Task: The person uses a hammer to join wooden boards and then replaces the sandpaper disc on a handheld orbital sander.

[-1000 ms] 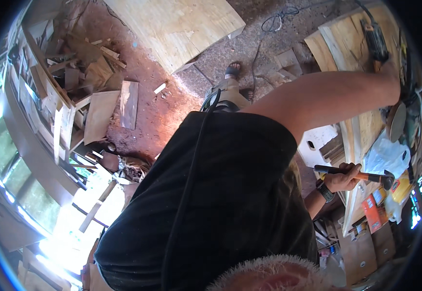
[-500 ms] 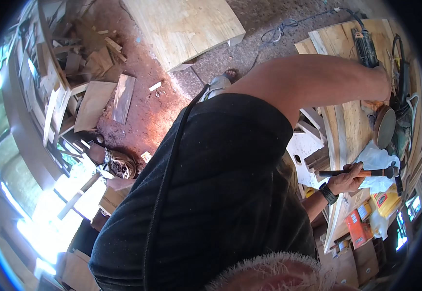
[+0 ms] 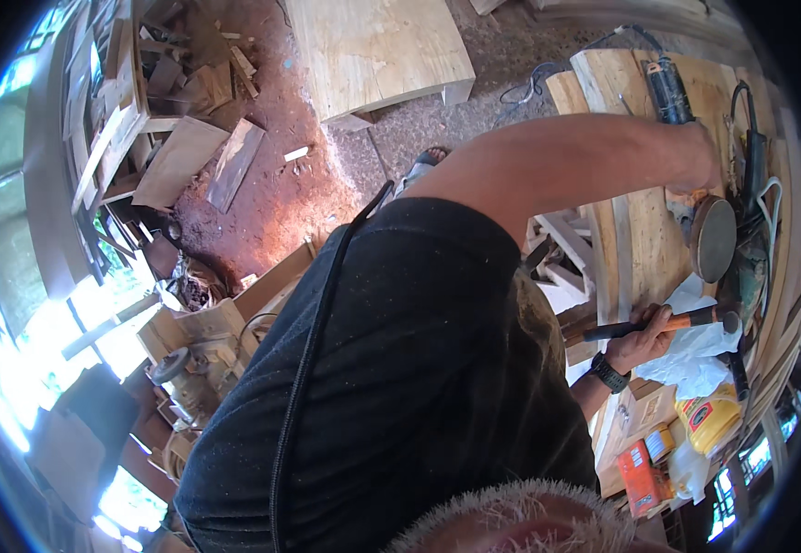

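My left hand [image 3: 695, 158] reaches across the wooden boards [image 3: 635, 157] at the right and is closed around an angle grinder [image 3: 667, 90]. The grinder's dark body points away from me, and a round sanding disc [image 3: 715, 240] shows on the near side of the hand. Below it, my right hand [image 3: 642, 339], with a dark watch at the wrist, is wrapped around a hammer [image 3: 690, 319]. The hammer has a black and orange handle and its head is at the right, over a crumpled whitish plastic bag [image 3: 686, 359].
Another black corded tool [image 3: 754, 161] lies at the far right. A yellow package [image 3: 709, 419] and an orange box [image 3: 638, 475] stand near the lower right. A plywood-topped piece [image 3: 377, 55] is on the floor. Wood offcuts [image 3: 179, 161] are heaped at the left.
The view has shifted, bringing a wooden frame and machine parts into sight at the lower left. Both hands keep hold of the same tools, with little visible movement relative to the boards.
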`<state>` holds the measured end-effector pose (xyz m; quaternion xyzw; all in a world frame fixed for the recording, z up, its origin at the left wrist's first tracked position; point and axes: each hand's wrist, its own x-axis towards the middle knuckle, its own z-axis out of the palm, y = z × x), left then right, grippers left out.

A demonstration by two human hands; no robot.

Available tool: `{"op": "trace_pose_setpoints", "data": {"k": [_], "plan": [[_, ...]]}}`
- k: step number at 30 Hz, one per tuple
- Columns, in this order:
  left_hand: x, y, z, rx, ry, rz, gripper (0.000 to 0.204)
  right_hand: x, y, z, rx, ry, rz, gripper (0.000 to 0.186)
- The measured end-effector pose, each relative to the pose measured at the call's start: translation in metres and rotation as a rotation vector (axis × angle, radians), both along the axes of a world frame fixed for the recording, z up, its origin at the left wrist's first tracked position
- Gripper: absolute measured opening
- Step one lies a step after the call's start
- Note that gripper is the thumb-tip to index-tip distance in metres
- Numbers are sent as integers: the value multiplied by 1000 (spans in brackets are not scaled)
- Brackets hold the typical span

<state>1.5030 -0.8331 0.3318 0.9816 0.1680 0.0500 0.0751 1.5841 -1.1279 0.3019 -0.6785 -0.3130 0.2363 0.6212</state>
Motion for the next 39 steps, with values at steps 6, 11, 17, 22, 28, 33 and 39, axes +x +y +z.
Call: {"op": "trace_pose_setpoints", "data": {"k": [6, 11, 17, 22, 28, 33, 39], "plan": [[-15, -19, 9, 4, 15, 110, 28, 2, 7, -3, 12, 59, -25, 35], [-18, -35, 1, 80, -138, 118, 19, 1, 13, -3, 17, 122, 3, 35], [-15, -49, -21, 240, -370, 230, 24, -4, 13, -3, 34, 29, -36, 39], [-13, -48, -23, 266, -411, 262, 23, -2, 9, -5, 63, 46, -7, 41], [-20, -36, 13, 308, -630, 351, 25, 5, 5, -8, 62, 81, 21, 40], [-57, -30, 54, 355, -909, 424, 38, 9, 5, -13, 49, 90, 16, 37], [-147, -35, 64, 381, -927, 576, 46, 12, 3, -15, 51, 38, 71, 30]]}}
